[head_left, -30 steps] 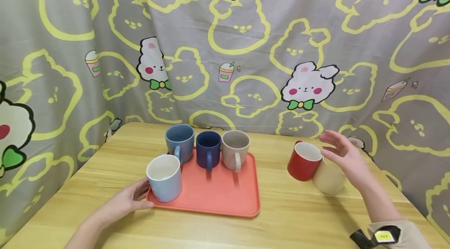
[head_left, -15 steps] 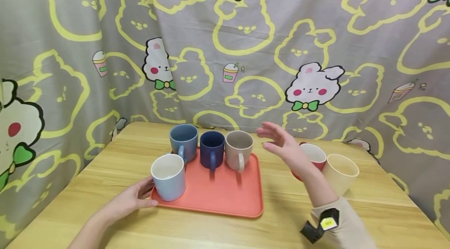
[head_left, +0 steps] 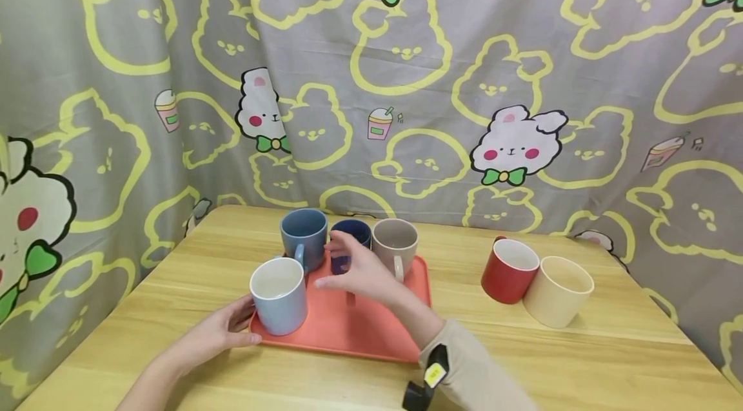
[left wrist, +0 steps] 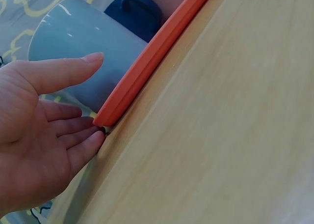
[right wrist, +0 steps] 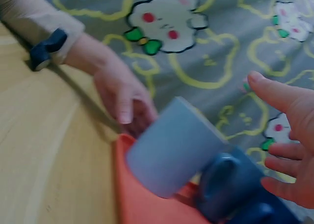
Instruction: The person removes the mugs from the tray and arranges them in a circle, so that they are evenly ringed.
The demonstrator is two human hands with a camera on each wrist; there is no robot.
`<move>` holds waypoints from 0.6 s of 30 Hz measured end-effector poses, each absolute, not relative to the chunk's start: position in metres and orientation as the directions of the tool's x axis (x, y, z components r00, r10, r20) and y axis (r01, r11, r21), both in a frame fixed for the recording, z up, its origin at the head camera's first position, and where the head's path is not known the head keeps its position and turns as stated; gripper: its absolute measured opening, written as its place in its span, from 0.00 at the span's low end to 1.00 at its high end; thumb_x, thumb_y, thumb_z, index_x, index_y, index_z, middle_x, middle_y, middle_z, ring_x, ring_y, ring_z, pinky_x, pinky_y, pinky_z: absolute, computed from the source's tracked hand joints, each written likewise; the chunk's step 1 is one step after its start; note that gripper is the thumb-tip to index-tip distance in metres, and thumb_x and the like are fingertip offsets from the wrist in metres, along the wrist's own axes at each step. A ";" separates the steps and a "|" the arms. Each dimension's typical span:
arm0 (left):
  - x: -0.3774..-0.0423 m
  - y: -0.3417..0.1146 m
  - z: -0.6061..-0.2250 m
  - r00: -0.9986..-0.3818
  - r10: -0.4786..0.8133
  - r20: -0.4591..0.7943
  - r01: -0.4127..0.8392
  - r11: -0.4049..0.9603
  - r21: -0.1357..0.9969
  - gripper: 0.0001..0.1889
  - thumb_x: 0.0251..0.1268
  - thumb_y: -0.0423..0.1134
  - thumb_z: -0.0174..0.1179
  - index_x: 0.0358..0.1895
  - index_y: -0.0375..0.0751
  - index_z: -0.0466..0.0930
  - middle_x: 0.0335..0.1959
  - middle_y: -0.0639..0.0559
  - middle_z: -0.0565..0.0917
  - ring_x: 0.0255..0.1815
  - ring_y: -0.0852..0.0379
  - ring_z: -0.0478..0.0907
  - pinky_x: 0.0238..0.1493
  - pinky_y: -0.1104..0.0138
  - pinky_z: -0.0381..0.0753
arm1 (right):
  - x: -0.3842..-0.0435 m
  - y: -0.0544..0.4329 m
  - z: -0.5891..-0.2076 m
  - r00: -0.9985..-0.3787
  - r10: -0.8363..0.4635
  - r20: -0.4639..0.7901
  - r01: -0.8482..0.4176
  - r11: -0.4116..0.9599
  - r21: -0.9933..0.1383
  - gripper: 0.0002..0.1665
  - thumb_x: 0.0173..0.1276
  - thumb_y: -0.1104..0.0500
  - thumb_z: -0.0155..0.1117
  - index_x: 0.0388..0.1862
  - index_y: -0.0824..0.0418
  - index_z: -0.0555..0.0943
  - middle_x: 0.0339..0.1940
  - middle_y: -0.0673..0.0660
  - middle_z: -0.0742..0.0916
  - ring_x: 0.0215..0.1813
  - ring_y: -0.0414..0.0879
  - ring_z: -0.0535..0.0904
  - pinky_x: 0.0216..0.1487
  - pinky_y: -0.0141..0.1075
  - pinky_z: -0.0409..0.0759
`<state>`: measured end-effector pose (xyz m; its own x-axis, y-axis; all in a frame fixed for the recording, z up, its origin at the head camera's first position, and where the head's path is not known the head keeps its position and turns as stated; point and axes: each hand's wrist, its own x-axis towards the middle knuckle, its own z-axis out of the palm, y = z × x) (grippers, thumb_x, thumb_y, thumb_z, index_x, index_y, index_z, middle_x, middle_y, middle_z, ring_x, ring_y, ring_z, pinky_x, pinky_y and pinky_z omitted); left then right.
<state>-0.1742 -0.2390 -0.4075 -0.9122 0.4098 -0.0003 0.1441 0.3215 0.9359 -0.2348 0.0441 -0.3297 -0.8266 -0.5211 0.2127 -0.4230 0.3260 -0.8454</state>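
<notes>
My left hand [head_left: 217,330] lies at the near left corner of a coral-red tray [head_left: 371,330], beside a light blue mug [head_left: 281,309] standing on it. In the left wrist view its fingertips touch the tray's corner, and the thumb [left wrist: 64,75] is straight beside the mug. My right hand [head_left: 368,275] hovers over the tray with spread fingers and nothing in them. It partly hides a navy mug [head_left: 339,262]. To either side of the navy mug stand a mid-blue mug [head_left: 315,250] and a grey-beige mug [head_left: 383,255].
A red mug [head_left: 504,279] with a white inside and a cream mug [head_left: 554,300] stand close together on the wooden table [head_left: 627,346], right of the tray. Behind the table hangs a grey patterned curtain [head_left: 418,166].
My right hand has moved left from the red and cream mugs to above the tray. The left hand stays at the tray's corner, and the mugs have kept their places.
</notes>
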 end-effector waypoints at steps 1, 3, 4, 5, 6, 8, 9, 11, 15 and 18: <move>-0.174 -0.239 -0.407 -0.912 0.411 -0.002 0.143 0.321 0.936 0.44 0.59 0.35 0.62 0.66 0.14 0.41 0.64 0.18 0.51 0.65 0.26 0.53 0.53 0.81 0.65 | -0.234 0.038 -0.333 -0.833 -0.514 0.206 -0.423 0.351 -0.835 0.52 0.49 0.50 0.76 0.69 0.61 0.60 0.58 0.54 0.77 0.60 0.46 0.72 0.60 0.44 0.70; -0.175 -0.239 -0.407 -0.912 0.411 -0.003 0.143 0.323 0.936 0.44 0.59 0.35 0.62 0.66 0.14 0.40 0.65 0.18 0.51 0.65 0.26 0.53 0.54 0.81 0.65 | -0.234 0.026 -0.339 -0.839 -0.502 0.208 -0.431 0.382 -0.817 0.54 0.47 0.48 0.77 0.70 0.61 0.60 0.59 0.54 0.77 0.59 0.46 0.72 0.60 0.42 0.70; -0.175 -0.238 -0.407 -0.912 0.411 -0.004 0.142 0.326 0.935 0.44 0.59 0.35 0.62 0.66 0.14 0.41 0.65 0.18 0.51 0.65 0.26 0.53 0.55 0.80 0.66 | -0.234 0.021 -0.341 -0.841 -0.499 0.210 -0.433 0.387 -0.814 0.55 0.46 0.48 0.77 0.69 0.61 0.60 0.59 0.55 0.77 0.59 0.47 0.72 0.60 0.41 0.70; -0.175 -0.238 -0.406 -0.912 0.411 -0.006 0.142 0.330 0.933 0.44 0.59 0.35 0.62 0.66 0.14 0.41 0.65 0.18 0.52 0.65 0.27 0.53 0.56 0.77 0.67 | -0.233 0.016 -0.344 -0.841 -0.497 0.215 -0.436 0.387 -0.813 0.55 0.46 0.48 0.77 0.69 0.62 0.60 0.58 0.56 0.77 0.58 0.47 0.73 0.59 0.40 0.70; -0.175 -0.238 -0.406 -0.911 0.412 -0.007 0.143 0.331 0.933 0.44 0.59 0.35 0.62 0.66 0.14 0.41 0.65 0.18 0.52 0.65 0.27 0.53 0.58 0.73 0.68 | -0.232 0.012 -0.346 -0.841 -0.495 0.219 -0.437 0.384 -0.813 0.55 0.45 0.48 0.78 0.69 0.62 0.60 0.58 0.56 0.77 0.57 0.47 0.73 0.58 0.39 0.71; -0.175 -0.237 -0.406 -0.910 0.414 -0.008 0.144 0.335 0.931 0.44 0.59 0.35 0.61 0.66 0.14 0.41 0.65 0.18 0.52 0.65 0.27 0.53 0.61 0.64 0.67 | -0.231 0.005 -0.350 -0.841 -0.490 0.231 -0.446 0.385 -0.808 0.55 0.44 0.48 0.78 0.68 0.63 0.61 0.56 0.56 0.78 0.56 0.48 0.74 0.57 0.37 0.72; -0.176 -0.236 -0.406 -0.908 0.418 -0.008 0.145 0.334 0.931 0.44 0.59 0.35 0.61 0.66 0.14 0.41 0.65 0.18 0.52 0.65 0.27 0.53 0.62 0.59 0.65 | -0.229 0.002 -0.352 -0.841 -0.488 0.234 -0.448 0.384 -0.807 0.55 0.44 0.48 0.78 0.68 0.63 0.61 0.56 0.56 0.78 0.55 0.47 0.75 0.56 0.37 0.72; -0.176 -0.235 -0.406 -0.906 0.423 -0.006 0.148 0.331 0.932 0.44 0.60 0.35 0.61 0.66 0.14 0.41 0.65 0.18 0.51 0.65 0.26 0.53 0.62 0.53 0.62 | -0.227 -0.003 -0.356 -0.845 -0.481 0.235 -0.448 0.397 -0.801 0.56 0.43 0.48 0.79 0.68 0.63 0.62 0.57 0.55 0.78 0.56 0.46 0.74 0.57 0.38 0.72; -0.176 -0.236 -0.407 -0.904 0.428 0.000 0.153 0.321 0.935 0.43 0.60 0.35 0.61 0.65 0.13 0.40 0.64 0.17 0.51 0.64 0.25 0.53 0.61 0.65 0.67 | -0.220 -0.012 -0.361 -0.864 -0.453 0.222 -0.437 0.453 -0.777 0.57 0.42 0.44 0.78 0.69 0.61 0.62 0.62 0.54 0.74 0.60 0.45 0.70 0.59 0.41 0.70; -0.175 -0.238 -0.408 -0.903 0.428 0.014 0.164 0.314 0.935 0.43 0.60 0.34 0.61 0.65 0.12 0.40 0.63 0.16 0.51 0.64 0.24 0.53 0.55 0.79 0.66 | -0.218 -0.019 -0.365 -0.873 -0.428 0.234 -0.441 0.485 -0.755 0.57 0.41 0.43 0.78 0.68 0.61 0.64 0.63 0.55 0.73 0.59 0.45 0.70 0.57 0.40 0.72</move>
<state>-0.1748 -0.2377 -0.4077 -0.9035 0.4284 0.0144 0.1639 0.3142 0.9351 -0.2184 -0.0190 -0.3650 -0.8729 -0.4281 0.2341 -0.4405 0.4853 -0.7553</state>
